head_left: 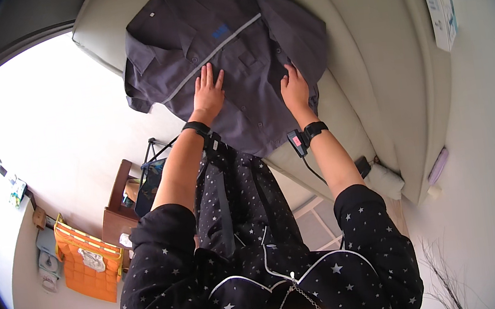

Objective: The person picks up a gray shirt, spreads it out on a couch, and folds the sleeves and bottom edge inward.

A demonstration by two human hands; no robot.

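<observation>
Under my open left hand and my right hand, whose grip I cannot tell, the shirt seems soft, light, easiest held by its hem

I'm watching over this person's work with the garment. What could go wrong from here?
The sleeve on the left juts past the edge of the beige sofa, so the dark grey shirt might slip that way if pulled.

The cable hanging from the device on the right wrist could snag.

The left hand and right hand rest on loose cloth, so pressing sideways might bunch it.
</observation>
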